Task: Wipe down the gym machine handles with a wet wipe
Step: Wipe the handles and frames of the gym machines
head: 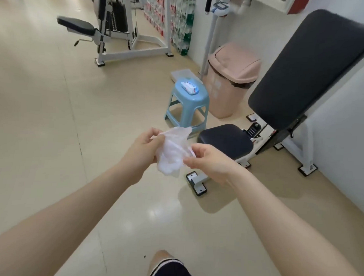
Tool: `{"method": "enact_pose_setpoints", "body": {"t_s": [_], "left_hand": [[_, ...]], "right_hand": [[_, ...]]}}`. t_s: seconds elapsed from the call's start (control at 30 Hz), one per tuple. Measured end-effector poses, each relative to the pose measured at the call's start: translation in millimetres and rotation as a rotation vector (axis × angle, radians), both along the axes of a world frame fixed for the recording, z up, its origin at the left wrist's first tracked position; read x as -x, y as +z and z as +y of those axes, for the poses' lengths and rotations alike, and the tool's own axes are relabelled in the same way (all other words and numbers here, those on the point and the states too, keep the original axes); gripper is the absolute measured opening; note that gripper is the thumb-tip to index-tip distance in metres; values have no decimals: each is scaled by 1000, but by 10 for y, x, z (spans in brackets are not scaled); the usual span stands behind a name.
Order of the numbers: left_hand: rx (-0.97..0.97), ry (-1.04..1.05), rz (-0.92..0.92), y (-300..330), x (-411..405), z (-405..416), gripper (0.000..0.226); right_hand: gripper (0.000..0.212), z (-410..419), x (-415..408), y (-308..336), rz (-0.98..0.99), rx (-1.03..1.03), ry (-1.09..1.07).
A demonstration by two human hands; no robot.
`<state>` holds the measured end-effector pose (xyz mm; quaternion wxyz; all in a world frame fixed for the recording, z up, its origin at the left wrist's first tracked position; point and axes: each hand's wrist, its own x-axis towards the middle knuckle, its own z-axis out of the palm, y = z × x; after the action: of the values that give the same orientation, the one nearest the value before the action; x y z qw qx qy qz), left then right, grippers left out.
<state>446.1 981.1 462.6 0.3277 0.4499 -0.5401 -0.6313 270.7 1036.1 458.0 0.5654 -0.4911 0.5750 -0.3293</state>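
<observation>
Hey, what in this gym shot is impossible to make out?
- Head view, wipe pack on the stool: label too small to read.
- Wet wipe: bunched between left hand and right hand; its middle folds are hidden.
- Backrest: cut off at the right edge.

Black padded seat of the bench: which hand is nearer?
Right. The right hand sits just beside the black padded seat, at its near-left edge. The left hand is farther left, across the crumpled white wet wipe both hold.
</observation>
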Motion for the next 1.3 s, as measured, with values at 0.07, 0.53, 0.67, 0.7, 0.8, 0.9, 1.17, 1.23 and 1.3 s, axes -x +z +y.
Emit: {"method": "enact_pose_setpoints", "body": {"t_s": [0.07, 0.53, 0.67, 0.7, 0.8, 0.9, 1.17, 1.23, 1.3], "left_hand": [[-15, 26, 20, -59, -254, -430, 16], [-9, 66, -107, -98, -1527, -4601, 12], [-9, 77, -70, 1, -1770, -5697, 13], [-27, 61, -57, -7, -1830, -5958, 13], [-102, -34, 25, -122, -2025, -6805, 13], [-109, -70, 98, -238, -2235, -7766, 22], [147, -124, -310, 19, -2732, -10554, 20], [200, -139, -410, 104, -2775, -11166, 30], [270, -99, -455, 177, -2786, -11751, 35]], "right_hand": [[19, -483, -219, -87, 13, 35, -31], [33, -5004, -1584, -169, -171, 11, 23], [31, -6090, -1726, -17, -118, 27, 111], [28, -6360, -1754, 2, -140, 19, 105], [24, -7232, -1854, -57, -223, 29, 95], [20, -8155, -2012, -153, -336, 34, 52], [67, -10938, -2542, 16, -67, 28, -32], [56, -11543, -2671, 83, 16, 55, -125], [32, -12088, -2742, 131, 26, 102, -151]]}}
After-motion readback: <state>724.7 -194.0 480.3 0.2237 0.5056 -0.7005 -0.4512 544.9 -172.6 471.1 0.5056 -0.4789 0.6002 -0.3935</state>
